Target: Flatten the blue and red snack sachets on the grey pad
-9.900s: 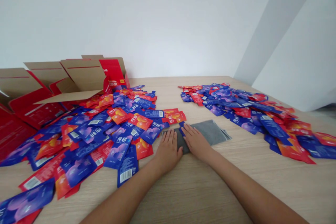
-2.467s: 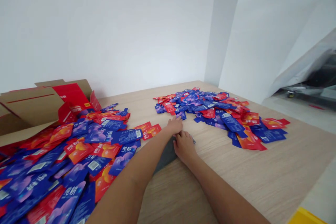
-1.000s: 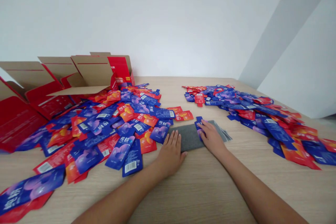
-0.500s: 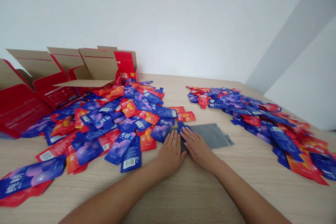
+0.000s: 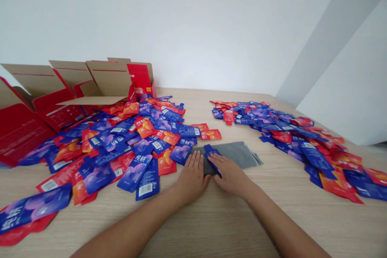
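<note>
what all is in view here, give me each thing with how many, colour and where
grey sheet: one, grey, flat on the table
blue pouch: one, blue, on the grey sheet, partly under the right hand
left pouch pile: too many overlapping to count, blue and red-orange, left side
right pouch pile: likewise uncountable, blue and red-orange, right side
cartons: several, overlapping, red outside and brown inside, open, back left
table: one, pale wood-look, under everything
wall: white, behind the table
left hand: one, bare, on the grey sheet's left end
right hand: one, bare, over the blue pouch
</note>
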### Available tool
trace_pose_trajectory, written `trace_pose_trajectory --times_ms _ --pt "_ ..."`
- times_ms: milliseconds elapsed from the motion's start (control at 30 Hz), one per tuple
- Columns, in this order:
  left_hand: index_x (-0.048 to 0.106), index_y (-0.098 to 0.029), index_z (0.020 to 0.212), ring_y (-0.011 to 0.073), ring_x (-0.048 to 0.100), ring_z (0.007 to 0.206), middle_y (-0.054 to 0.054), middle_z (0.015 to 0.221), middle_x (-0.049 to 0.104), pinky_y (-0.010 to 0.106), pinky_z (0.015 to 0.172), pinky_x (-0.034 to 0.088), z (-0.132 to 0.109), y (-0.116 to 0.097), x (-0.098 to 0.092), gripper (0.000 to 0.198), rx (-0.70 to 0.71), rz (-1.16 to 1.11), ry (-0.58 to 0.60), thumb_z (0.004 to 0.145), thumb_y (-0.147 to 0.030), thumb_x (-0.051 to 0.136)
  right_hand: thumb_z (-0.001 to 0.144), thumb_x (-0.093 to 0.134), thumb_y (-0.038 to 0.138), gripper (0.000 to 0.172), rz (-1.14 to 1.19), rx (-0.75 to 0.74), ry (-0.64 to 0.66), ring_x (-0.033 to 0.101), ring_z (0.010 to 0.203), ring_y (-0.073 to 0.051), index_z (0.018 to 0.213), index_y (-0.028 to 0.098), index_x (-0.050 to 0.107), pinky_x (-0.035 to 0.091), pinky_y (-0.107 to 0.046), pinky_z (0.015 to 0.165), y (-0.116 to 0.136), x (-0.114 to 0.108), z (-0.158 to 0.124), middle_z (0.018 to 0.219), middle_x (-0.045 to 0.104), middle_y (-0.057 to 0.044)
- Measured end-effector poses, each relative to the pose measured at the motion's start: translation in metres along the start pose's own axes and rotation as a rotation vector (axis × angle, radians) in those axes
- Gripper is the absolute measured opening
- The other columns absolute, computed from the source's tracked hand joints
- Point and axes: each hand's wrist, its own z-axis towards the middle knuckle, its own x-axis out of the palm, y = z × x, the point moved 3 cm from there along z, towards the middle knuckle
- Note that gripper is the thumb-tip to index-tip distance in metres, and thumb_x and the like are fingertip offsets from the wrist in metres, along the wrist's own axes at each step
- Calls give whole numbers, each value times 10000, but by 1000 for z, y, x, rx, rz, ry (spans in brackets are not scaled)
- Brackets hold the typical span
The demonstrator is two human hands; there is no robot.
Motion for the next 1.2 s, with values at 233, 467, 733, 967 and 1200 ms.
trace_pose_trajectory --times_ms 233,467,733,967,1200 --pt "353 55 1315 323 235 1319 263 1396 307 432 1070 228 0 -1 -4 616 -3 0 15 909 -407 367 842 345 230 492 551 179 -530 547 1122 -201 1328 186 407 420 -418 963 -35 -9 6 1231 581 -110" --pt "330 50 1325 318 225 1325 261 1404 294 435 1061 240 -1 -1 -2 622 -1 5 7 910 -412 345 869 412 336 422 416 181 -481 460 1212 -217 1264 211 492 363 -444 1010 -49 -6 2 1301 525 -100" --pt "336 39 1320 309 227 1325 257 1403 298 439 1060 244 -1 0 -1 610 -3 9 4 904 -407 342 905 319 216 447 -113 73 -119 288 1330 -211 1334 160 430 282 -457 1053 -23 16 22 1434 354 -105" --pt "340 31 1317 319 246 1317 261 1391 319 453 1053 256 0 1 0 628 2 7 -4 882 -418 400 897 315 212 437 -61 25 -124 381 1280 -232 1266 79 508 318 -437 1052 -20 14 17 1338 474 -164" --pt "332 -48 1352 305 307 1295 204 1418 316 431 1036 287 13 -10 -16 597 101 -134 5 820 -284 467 852 312 193 515 496 154 -299 577 1087 -201 1361 182 387 437 -423 959 -32 13 11 1189 621 -90"
